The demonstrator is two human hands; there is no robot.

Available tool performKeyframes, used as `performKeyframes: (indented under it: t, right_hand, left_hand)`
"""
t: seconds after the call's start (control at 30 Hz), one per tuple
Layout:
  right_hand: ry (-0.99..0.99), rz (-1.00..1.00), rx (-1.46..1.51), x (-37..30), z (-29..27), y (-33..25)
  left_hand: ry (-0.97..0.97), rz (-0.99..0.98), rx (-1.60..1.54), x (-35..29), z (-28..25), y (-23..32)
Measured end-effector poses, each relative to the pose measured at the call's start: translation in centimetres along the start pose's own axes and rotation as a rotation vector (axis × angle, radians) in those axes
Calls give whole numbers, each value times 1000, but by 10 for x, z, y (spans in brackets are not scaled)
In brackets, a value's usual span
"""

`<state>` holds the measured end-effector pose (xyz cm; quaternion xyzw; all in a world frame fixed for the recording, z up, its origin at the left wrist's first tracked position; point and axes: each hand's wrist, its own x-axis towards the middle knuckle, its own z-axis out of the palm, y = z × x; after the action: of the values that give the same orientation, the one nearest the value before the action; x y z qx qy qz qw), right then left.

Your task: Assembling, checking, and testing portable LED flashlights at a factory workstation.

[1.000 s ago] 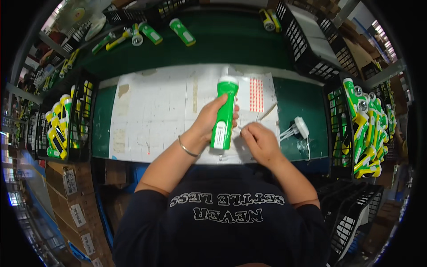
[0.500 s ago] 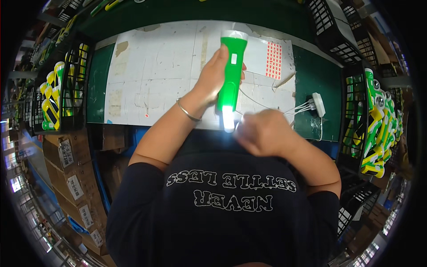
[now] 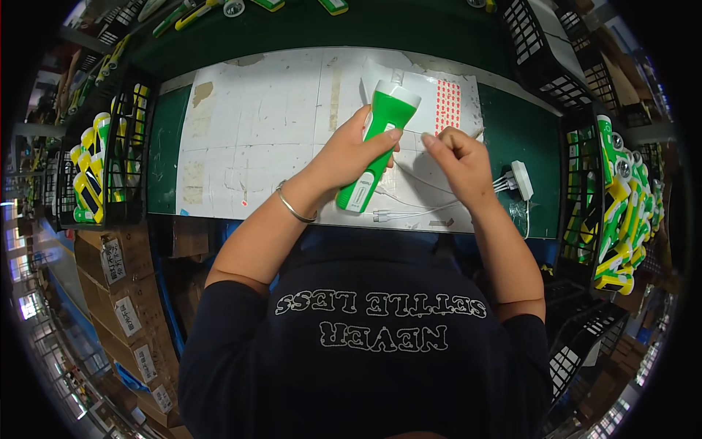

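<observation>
White bench sheet [image 3: 259,124] below — L hand [image 3: 342,156] part-hides green torch [image 3: 389,115].

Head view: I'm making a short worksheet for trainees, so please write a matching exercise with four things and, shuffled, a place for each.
Things
1. green flashlight
2. white charger
3. red stickers
4. metal bracelet

Places
A. just beyond the right hand
B. around the left wrist
C. gripped in the left hand
D. on the green tabletop

Right pairs: 1-C, 2-D, 3-A, 4-B
</observation>
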<state>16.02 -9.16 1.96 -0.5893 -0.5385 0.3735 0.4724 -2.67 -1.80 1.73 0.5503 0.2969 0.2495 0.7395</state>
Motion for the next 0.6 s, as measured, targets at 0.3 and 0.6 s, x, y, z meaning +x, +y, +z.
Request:
performKeyframes:
  t: [0.3, 0.6]
  right_hand:
    - [-417, 78, -14, 15, -15, -30]
    - [-446, 189, 59, 10, -10, -24]
  left_hand:
    - [-126, 223, 990, -24, -8, 25]
    - [-162, 171, 1050, -38, -16, 30]
